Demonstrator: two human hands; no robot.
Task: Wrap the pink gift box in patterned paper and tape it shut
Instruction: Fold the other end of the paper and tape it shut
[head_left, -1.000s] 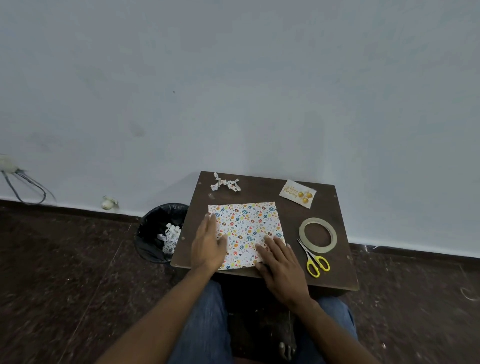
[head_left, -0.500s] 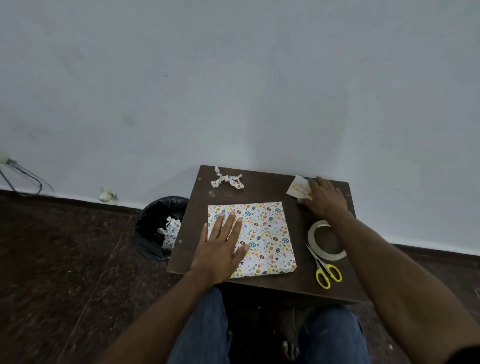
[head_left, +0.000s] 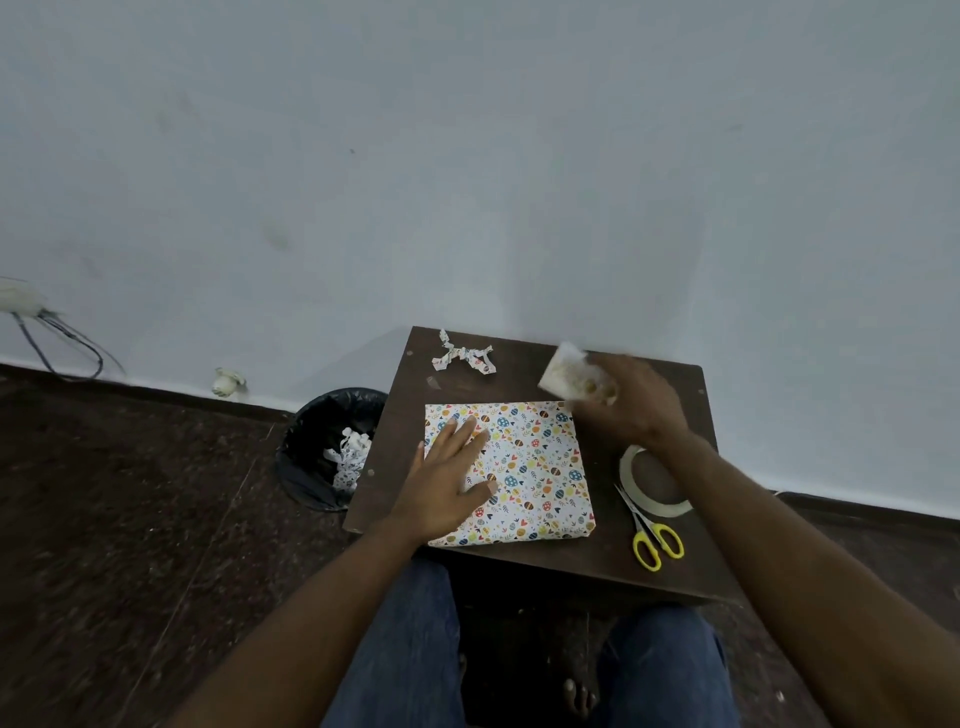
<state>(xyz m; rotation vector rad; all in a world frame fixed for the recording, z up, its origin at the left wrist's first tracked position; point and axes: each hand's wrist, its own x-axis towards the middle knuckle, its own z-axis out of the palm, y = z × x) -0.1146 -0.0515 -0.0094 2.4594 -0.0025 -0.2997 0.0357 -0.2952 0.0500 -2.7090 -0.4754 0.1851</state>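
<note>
Where the pale wall meets the dark floor: a small dark brown wooden table (head_left: 524, 364) stands against the wall, with the person's blue-jeaned knees under its near edge.
Bin: a round black waste bin (head_left: 317, 441) lined with a black bag stands on the floor just left of the table, with white paper scraps inside.
Box: the flat square gift box wrapped in white paper with a coloured egg-and-heart pattern (head_left: 535, 467) lies flat in the middle of the table; no pink shows.
Left hand: the left hand (head_left: 447, 486) rests palm down on the near left part of the wrapped box, its fingers (head_left: 460, 434) straight and slightly spread.
Right hand: the right hand (head_left: 631, 402), blurred, is above the far right part of the table and pinches a small pale card with gold marks (head_left: 566, 371) lifted off the surface.
Tape: a ring of pale tape (head_left: 631, 467) lies flat right of the box, partly hidden by the right forearm.
Scissors: small yellow-handled scissors (head_left: 649, 535) lie just near of the tape, handles toward the person.
Scrap: a crumpled strip of patterned paper (head_left: 462, 356) lies at the far edge, well apart from the box.
</note>
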